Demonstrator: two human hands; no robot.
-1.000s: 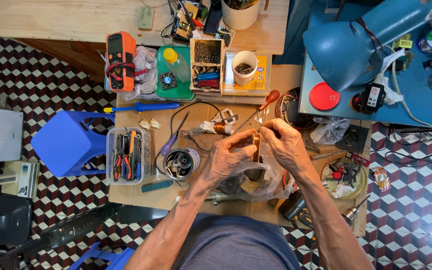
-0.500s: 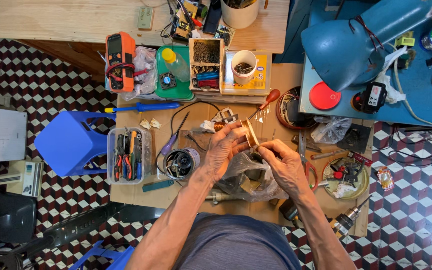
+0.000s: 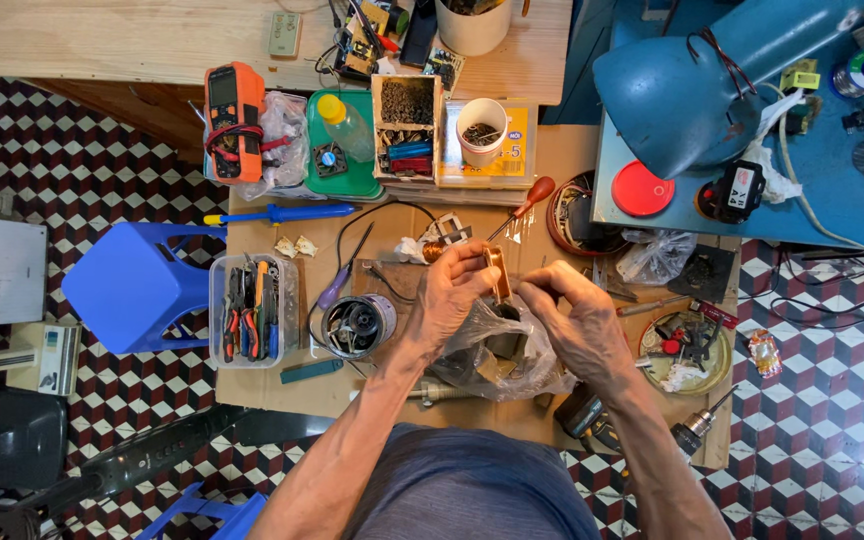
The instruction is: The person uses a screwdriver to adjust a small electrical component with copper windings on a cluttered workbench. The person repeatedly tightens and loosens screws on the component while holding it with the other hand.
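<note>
The left hand (image 3: pixel 449 292) grips a small copper-coloured coil part (image 3: pixel 498 274), held above the worktop (image 3: pixel 552 160). The right hand (image 3: pixel 577 318) pinches at its edge. Beneath lies a clear plastic bag (image 3: pixel 524 345); a fan motor (image 3: pixel 357 325) and red-handled screwdriver (image 3: pixel 522 205) sit nearby. The fitting looks unfinished.

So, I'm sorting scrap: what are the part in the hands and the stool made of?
The part looks like copper: shiny orange-brown, held by the left hand. The stool seems moulded plastic: uniform blue with a smooth sheen.
</note>
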